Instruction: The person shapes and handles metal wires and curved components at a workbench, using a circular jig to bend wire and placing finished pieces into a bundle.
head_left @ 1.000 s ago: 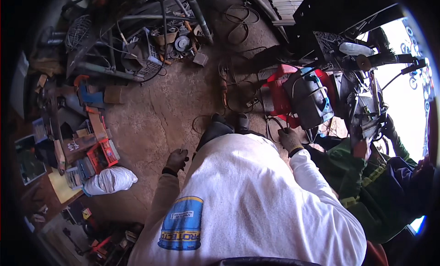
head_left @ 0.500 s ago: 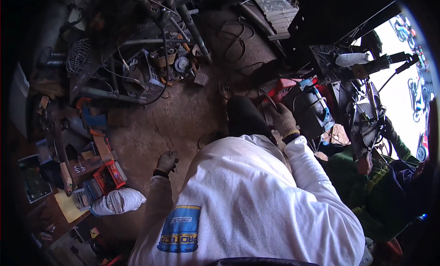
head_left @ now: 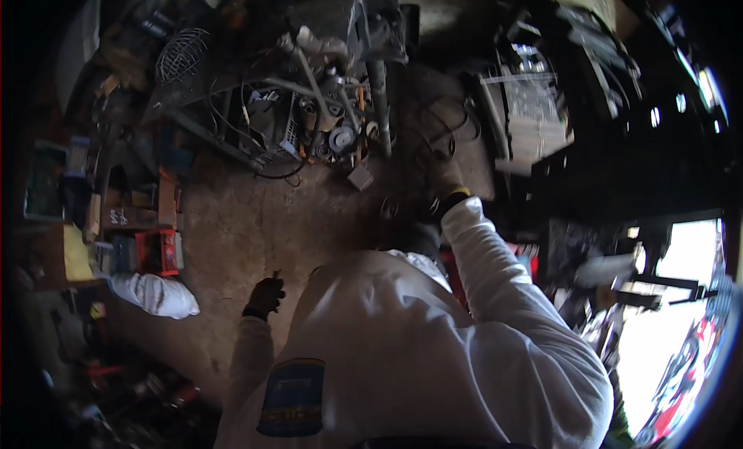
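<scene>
My right hand (head_left: 444, 177), in a pale work glove with a yellowish cuff, reaches forward over the floor, its fingers closed and dim in the shadow. A dark cable (head_left: 430, 124) runs up to it from the loops on the floor, and the hand seems to grip it. Low over the concrete floor (head_left: 232, 217), my left hand (head_left: 265, 296) wears a dark glove and is closed. A short thin stub juts out from its fingers, too small and blurred to name.
A metal-framed bench (head_left: 377, 101) stands ahead with a dark crate (head_left: 286, 132) and loose metal parts beneath it. Flat stacked boards (head_left: 534, 128) lie ahead right. To the left are a red crate (head_left: 157, 252) and a white sack (head_left: 159, 294). Bright daylight enters at right.
The view has swung to the right. My right hand has moved forward, away from the red and black equipment and toward the looped cable. My left hand stays low and closed.
</scene>
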A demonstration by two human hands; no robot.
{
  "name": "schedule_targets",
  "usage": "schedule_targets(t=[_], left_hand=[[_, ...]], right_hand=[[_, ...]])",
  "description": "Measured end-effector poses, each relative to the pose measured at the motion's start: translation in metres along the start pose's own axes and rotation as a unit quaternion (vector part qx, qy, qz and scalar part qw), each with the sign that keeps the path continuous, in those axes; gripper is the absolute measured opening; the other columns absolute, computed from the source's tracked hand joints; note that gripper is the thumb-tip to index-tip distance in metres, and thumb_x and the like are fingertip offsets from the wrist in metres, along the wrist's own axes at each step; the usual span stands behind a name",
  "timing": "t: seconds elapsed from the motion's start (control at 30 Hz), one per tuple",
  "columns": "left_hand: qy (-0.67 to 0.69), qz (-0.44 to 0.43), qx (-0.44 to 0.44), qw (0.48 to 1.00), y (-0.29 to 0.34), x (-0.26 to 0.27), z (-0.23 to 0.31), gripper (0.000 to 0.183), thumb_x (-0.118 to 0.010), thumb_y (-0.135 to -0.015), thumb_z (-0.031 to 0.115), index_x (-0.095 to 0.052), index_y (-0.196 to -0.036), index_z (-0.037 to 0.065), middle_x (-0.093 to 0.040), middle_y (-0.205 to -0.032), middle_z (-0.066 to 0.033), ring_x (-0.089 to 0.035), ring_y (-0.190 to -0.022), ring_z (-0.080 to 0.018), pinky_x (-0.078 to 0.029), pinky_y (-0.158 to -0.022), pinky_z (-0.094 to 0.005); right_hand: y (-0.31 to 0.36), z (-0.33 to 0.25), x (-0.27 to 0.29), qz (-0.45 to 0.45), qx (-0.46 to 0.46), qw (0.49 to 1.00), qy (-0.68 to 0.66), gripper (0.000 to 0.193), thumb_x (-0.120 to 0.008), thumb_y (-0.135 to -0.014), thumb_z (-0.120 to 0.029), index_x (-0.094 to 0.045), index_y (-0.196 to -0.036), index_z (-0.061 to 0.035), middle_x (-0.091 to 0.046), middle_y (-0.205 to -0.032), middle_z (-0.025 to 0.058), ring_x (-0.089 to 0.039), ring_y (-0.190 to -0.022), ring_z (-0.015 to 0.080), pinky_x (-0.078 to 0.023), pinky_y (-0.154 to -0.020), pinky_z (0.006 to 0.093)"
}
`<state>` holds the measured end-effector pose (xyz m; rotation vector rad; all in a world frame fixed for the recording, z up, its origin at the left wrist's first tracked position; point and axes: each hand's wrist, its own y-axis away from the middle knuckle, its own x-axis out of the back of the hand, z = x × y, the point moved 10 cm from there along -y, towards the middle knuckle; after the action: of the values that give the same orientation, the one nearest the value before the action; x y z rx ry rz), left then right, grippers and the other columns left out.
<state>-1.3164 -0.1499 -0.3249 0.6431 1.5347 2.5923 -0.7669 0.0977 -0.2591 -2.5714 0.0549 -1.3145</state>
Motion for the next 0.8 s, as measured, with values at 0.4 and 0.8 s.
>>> schedule_targets(t=[0.4, 0.8], left_hand=[[0.225, 0.159, 0.066, 0.959, 0.046, -0.14, 0.047, 0.034, -0.055, -0.097, 0.039, -0.061, -0.104, 0.006, -0.065, -0.075, -0.0095, -0.049, -0.048, -0.0177, -0.043, -0.042, -0.0392], [0.228, 0.037, 0.159, 0.96, 0.036, -0.314, 0.093, 0.034, -0.052, -0.099, 0.037, -0.064, -0.103, 0.005, -0.07, -0.086, -0.0109, -0.057, -0.059, -0.022, -0.05, -0.055, -0.0411]], right_hand=[[-0.122, 0.157, 0.005, -0.222, 0.006, 0.966, 0.136, 0.043, -0.058, -0.095, -0.036, -0.065, -0.118, -0.0001, -0.07, -0.093, 0.0157, -0.071, -0.072, 0.0278, -0.058, -0.064, 0.0404], [-0.259, 0.215, 0.079, -0.048, -0.287, 0.937, -0.19, 0.05, -0.06, -0.094, -0.044, -0.066, -0.118, 0.0, -0.071, -0.094, 0.016, -0.068, -0.073, 0.0251, -0.052, -0.065, 0.036]])
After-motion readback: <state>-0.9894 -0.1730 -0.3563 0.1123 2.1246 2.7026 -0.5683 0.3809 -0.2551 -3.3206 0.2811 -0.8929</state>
